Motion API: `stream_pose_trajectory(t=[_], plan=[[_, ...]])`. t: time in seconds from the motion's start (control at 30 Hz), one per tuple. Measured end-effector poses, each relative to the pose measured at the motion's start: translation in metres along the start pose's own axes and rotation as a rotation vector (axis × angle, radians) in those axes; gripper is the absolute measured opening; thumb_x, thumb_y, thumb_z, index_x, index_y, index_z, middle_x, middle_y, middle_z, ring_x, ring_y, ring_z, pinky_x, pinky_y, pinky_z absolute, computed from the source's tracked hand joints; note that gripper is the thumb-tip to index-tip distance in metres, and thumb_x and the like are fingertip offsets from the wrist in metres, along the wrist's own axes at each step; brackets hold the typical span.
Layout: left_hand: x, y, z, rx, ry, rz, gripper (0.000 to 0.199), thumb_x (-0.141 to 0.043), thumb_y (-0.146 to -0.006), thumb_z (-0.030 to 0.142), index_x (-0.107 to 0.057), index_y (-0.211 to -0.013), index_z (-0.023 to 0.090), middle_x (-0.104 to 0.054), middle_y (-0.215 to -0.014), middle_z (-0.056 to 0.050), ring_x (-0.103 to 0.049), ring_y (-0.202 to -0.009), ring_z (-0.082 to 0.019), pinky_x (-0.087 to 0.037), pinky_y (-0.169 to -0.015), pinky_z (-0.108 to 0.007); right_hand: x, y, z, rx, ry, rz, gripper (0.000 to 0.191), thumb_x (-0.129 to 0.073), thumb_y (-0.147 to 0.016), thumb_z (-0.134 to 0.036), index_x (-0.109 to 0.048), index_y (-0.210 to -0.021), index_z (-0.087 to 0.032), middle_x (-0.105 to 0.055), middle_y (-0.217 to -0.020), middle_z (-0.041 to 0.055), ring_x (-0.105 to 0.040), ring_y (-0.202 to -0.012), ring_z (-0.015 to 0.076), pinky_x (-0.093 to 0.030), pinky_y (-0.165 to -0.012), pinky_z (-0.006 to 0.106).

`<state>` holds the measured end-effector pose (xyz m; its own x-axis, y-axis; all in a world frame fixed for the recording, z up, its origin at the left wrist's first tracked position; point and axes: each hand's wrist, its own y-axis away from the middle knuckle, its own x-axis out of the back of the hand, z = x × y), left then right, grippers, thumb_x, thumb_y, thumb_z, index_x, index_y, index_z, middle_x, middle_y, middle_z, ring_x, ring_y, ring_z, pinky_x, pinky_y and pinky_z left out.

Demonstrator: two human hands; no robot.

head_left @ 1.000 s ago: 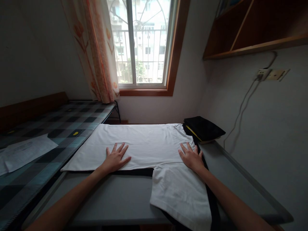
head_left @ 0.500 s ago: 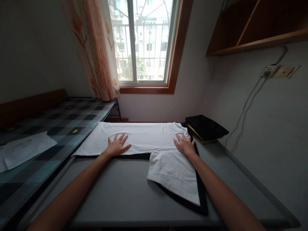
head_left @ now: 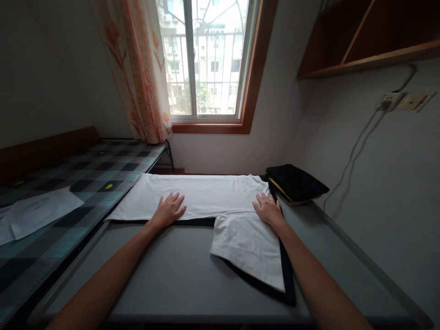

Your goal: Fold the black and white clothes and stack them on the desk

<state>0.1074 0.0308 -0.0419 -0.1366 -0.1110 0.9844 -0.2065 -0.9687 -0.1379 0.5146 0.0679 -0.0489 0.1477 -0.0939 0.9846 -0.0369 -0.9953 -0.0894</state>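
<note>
Presently, the left hand [head_left: 169, 211] and right hand [head_left: 269, 211] lie splayed flat on 1 white T-shirt [head_left: 215, 197]; black cloth [head_left: 289, 285] shows beneath.

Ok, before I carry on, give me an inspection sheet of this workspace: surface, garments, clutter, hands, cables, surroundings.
Surface: grey table, flat.
Garments: white shirt laid out, short sleeve toward the person; black fabric shows along its near edges.
Clutter: black item with a yellow edge beyond the right hand; papers on the checked mattress, left.
Hands: left hand and right hand lie on the shirt, fingers spread, grasping nothing.
Cables: one cable hangs from the wall socket to the table's right edge.
Surroundings: window ahead, curtain left, wooden shelf upper right.
</note>
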Motion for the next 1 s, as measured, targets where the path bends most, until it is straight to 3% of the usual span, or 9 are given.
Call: stream_pose_trajectory(t=[0.17, 0.43, 0.8, 1.0], plan=[[-0.004, 0.006, 0.017, -0.131, 0.029, -0.001, 0.063, -0.036, -0.092, 0.06, -0.038, -0.147, 0.029, -0.034, -0.155, -0.008, -0.025, -0.143, -0.039, -0.019, -0.111, -0.063, 0.0, 0.002, 0.0, -0.001, 0.018, -0.046, 0.06, -0.028, -0.097, -0.044, -0.038, -0.148, -0.015, -0.027, -0.157, 0.0106, -0.016, -0.146, 0.0341, -0.015, -0.115, 0.057], [0.0, -0.011, 0.021, -0.13, -0.019, -0.008, 0.061, -0.039, -0.092, 0.058, -0.042, -0.145, 0.028, -0.034, -0.155, -0.01, -0.026, -0.141, -0.043, -0.021, -0.107, -0.067, -0.002, -0.012, -0.006, -0.032, 0.044, -0.057, 0.06, -0.023, -0.098, -0.044, -0.032, -0.151, -0.016, -0.022, -0.159, 0.0087, -0.014, -0.146, 0.0314, -0.014, -0.115, 0.055], [-0.005, -0.004, 0.015, -0.167, 0.052, 0.031, 0.054, -0.039, -0.095, 0.049, -0.048, -0.141, 0.024, -0.039, -0.152, -0.009, -0.029, -0.143, -0.033, -0.021, -0.114, -0.059, -0.005, -0.01, 0.007, 0.075, -0.113, 0.124, 0.044, -0.04, -0.093, -0.033, -0.059, -0.129, -0.016, -0.048, -0.145, 0.0119, -0.039, -0.137, 0.0252, -0.024, -0.113, 0.047], [0.0, -0.003, 0.042, -0.366, 0.23, -0.003, 0.048, -0.049, -0.091, 0.046, -0.055, -0.135, 0.026, -0.048, -0.147, -0.006, -0.037, -0.139, -0.026, -0.021, -0.117, -0.049, -0.007, -0.015, 0.011, 0.111, -0.211, 0.179, 0.037, -0.042, -0.091, -0.028, -0.068, -0.115, -0.018, -0.061, -0.132, 0.0108, -0.05, -0.128, 0.0213, -0.034, -0.108, 0.036]])
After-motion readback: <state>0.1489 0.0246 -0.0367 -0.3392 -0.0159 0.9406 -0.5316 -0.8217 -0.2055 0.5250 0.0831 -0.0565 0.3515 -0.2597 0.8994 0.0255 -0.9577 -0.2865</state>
